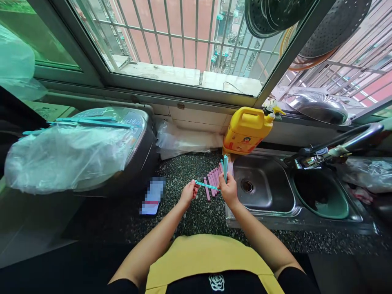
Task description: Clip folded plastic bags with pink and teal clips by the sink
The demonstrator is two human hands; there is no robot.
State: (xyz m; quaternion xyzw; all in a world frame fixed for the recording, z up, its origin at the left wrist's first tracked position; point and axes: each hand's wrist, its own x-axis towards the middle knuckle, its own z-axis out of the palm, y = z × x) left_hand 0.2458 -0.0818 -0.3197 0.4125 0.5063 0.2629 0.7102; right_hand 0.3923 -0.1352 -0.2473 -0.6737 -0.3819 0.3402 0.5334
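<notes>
My left hand [189, 193] pinches one end of a thin teal sealing clip [206, 186] that lies level between my hands. My right hand [228, 188] is closed on the clip's other end, where a second teal arm [225, 167] stands upright from my fist. Just behind my hands, several pink clips [213, 180] lie side by side on the speckled dark counter [190, 171], close to the sink's left edge.
A steel sink [263, 192] with a green basin [321, 196] and tap [337, 149] is at the right. A yellow jug [246, 130] stands behind it. A rice cooker [134, 147] under a plastic bag [67, 157] with teal clips fills the left.
</notes>
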